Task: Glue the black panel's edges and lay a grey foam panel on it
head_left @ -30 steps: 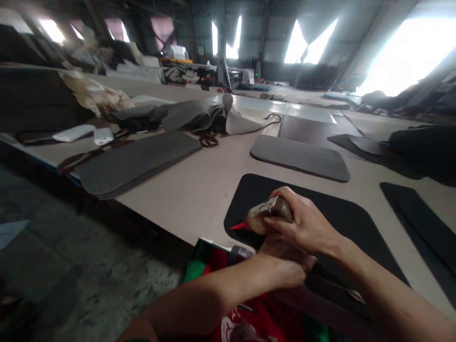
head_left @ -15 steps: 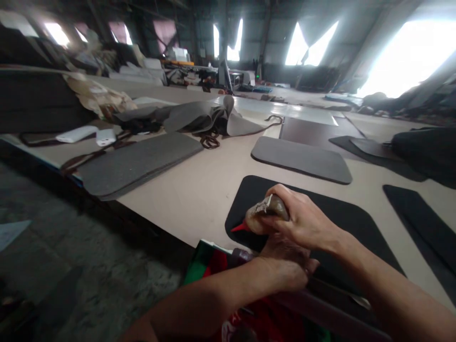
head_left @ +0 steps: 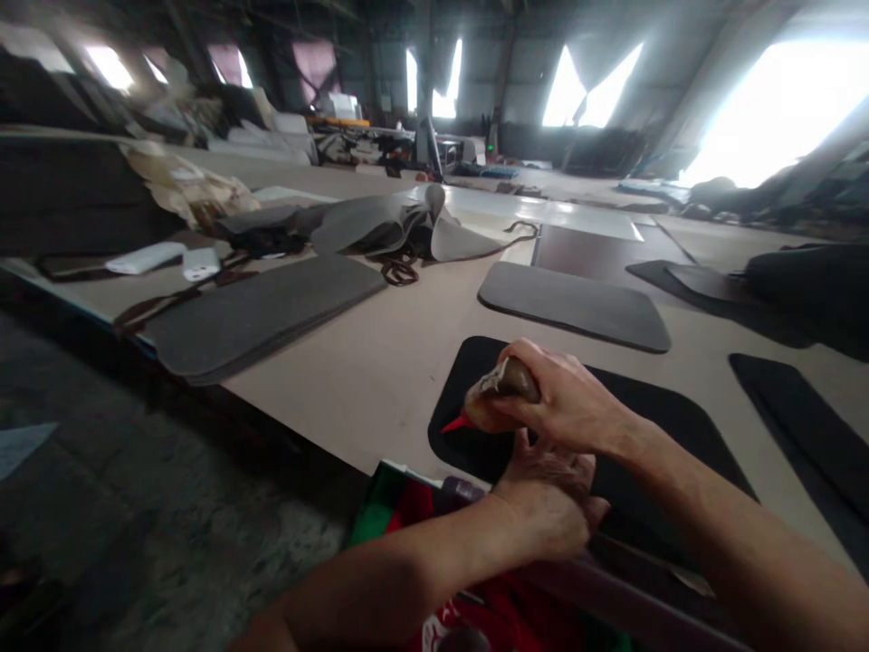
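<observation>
My right hand (head_left: 563, 394) is wrapped around a stained glue bottle (head_left: 506, 385), tilted so that its red nozzle (head_left: 454, 424) points down and left. The nozzle tip is at the left end of a black rounded-corner mat (head_left: 652, 407), close to its surface; contact cannot be made out. My left hand (head_left: 549, 493) lies on the near part of the mat, just below the right hand, with fingers apart and nothing visible in it. My right hand and forearm hide part of the mat.
Stacked grey mats (head_left: 272, 312) lie on the left of the beige table (head_left: 353, 389). A grey mat (head_left: 574, 303) sits beyond the black one, with another dark piece (head_left: 794, 417) on the right. Crumpled grey sheets (head_left: 380, 222) lie farther back. A purple tube (head_left: 611, 593) runs along the near edge.
My right hand and the glue bottle have shifted slightly away from me and left, the nozzle tip moving a little up the mat's end. More of my left hand's fingers now show.
</observation>
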### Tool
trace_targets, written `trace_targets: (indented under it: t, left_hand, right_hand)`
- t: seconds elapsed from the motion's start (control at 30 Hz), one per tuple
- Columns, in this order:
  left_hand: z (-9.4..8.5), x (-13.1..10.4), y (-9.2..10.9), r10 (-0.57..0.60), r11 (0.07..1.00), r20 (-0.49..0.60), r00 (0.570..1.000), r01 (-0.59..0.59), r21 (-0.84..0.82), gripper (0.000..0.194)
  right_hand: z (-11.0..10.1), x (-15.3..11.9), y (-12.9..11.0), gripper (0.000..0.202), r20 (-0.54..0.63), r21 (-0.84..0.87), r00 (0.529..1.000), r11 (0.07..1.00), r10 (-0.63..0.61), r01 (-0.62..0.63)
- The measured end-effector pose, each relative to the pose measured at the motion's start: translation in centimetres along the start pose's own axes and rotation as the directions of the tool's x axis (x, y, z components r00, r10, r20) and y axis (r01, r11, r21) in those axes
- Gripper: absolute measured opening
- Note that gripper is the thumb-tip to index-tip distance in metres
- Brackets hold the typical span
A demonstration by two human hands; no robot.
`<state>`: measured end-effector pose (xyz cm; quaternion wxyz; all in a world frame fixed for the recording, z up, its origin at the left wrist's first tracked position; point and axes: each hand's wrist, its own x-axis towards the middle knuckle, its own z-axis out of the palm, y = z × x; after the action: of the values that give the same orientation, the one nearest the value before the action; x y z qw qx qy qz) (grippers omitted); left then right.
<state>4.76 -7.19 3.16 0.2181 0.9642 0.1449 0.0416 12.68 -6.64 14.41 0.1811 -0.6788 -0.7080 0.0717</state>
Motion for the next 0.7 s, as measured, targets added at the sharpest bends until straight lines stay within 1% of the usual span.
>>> trace_targets:
  t: [0.13, 0.23, 0.33, 0.47, 0.53, 0.63, 0.7]
  left_hand:
    - [0.27, -0.25, -0.25, 0.034, 0.999, -0.078, 0.996, -0.033, 0.009, 0.054]
    - [0.0, -0.2, -0.12, 0.017, 1.0, -0.051, 0.999, -0.017, 0.008, 0.054]
    - [-0.28, -0.1, 0.09, -0.009, 1.0, -0.002, 1.0, 0.009, 0.015, 0.056]
    - [-0.21, -0.17, 0.08, 0.009, 0.999, -0.053, 0.999, -0.007, 0.038, 0.056]
    - [-0.16, -0.28, 0.01, 0.019, 0.998, -0.074, 0.997, -0.014, 0.067, 0.053]
    - [-0.13, -0.36, -0.1, 0.032, 0.996, -0.076, 0.997, -0.025, 0.089, 0.051]
    - [-0.05, -0.3, -0.17, 0.034, 0.996, -0.062, 0.998, -0.029, 0.083, 0.052]
  right_hand:
    - [-0.08, 0.3, 0.13, 0.022, -0.002, 0.027, 1.0, 1.0, 0.013, -0.013]
    - [-0.21, 0.24, 0.1, 0.021, 0.033, 0.075, 0.999, 0.997, 0.008, -0.01]
    - [-0.32, 0.09, 0.05, 0.02, 0.048, 0.078, 0.999, 0.997, -0.016, 0.012]
    - [-0.32, 0.13, 0.13, 0.02, 0.073, 0.088, 0.997, 0.996, -0.023, 0.017]
    - [-0.29, 0.23, 0.16, 0.02, 0.058, 0.062, 0.998, 0.998, -0.035, 0.031]
    - [-0.34, 0.33, 0.05, 0.02, 0.008, 0.014, 0.999, 0.999, -0.037, 0.037]
    - [-0.47, 0.32, -0.12, 0.02, 0.002, 0.008, 0.999, 0.999, -0.038, 0.038]
